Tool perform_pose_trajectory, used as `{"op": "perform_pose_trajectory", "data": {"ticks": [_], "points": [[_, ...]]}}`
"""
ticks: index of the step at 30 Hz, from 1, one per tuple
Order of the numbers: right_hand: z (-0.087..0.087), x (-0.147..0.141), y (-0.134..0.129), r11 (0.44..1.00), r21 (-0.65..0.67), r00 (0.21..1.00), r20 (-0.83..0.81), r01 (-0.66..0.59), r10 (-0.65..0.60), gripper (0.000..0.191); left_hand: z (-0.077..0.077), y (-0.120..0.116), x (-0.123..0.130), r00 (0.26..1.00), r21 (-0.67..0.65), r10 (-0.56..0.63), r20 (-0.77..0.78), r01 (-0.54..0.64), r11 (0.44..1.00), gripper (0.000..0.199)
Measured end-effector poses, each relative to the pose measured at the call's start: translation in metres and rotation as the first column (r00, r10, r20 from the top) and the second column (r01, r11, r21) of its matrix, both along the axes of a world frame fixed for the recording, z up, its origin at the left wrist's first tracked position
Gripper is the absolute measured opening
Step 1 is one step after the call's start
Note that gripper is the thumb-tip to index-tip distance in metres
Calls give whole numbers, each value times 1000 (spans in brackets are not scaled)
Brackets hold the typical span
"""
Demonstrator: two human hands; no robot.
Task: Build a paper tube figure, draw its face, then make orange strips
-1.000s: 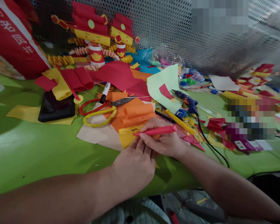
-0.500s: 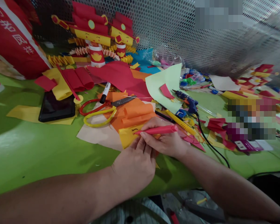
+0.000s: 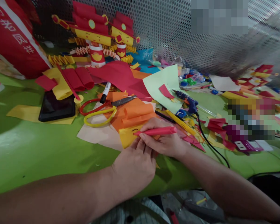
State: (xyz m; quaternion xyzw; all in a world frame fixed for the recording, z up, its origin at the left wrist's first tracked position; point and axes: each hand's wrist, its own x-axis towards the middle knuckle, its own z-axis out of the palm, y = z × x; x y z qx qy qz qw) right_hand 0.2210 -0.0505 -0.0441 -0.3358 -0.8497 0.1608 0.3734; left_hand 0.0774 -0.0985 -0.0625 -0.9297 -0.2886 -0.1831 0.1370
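Note:
My right hand (image 3: 164, 141) is closed around a pink-red marker (image 3: 160, 131), its tip on a yellow paper piece (image 3: 126, 137) that bears small dark drawn marks. My left hand (image 3: 136, 165) lies just below, its fingers bent over the lower edge of the yellow paper and pressing it down. Rolled orange paper (image 3: 138, 112) rests right behind the yellow piece. Scissors with one red and one yellow handle (image 3: 100, 116) lie to the left, and a white marker with a black cap (image 3: 105, 92) is behind them.
A phone (image 3: 57, 105) lies left on the green table (image 3: 49, 149). Paper figures (image 3: 96, 54) stand at the back by a perforated metal panel (image 3: 158, 28). To the right are a blue glue gun (image 3: 189, 102) with its cord, a yellow cutter (image 3: 180, 122) and paper scraps.
The marker and my right hand have shifted very slightly left. The pale green sheet behind has moved a little left. My left hand keeps its place on the yellow paper.

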Motion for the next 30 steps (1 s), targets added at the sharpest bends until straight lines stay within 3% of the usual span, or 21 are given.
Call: {"op": "perform_pose_trajectory", "data": {"ticks": [30], "points": [[2,1,1,1000,0,1000,-10,-2,2,6,-1,1,2,999,22,5,41,-6,1000,36]]}}
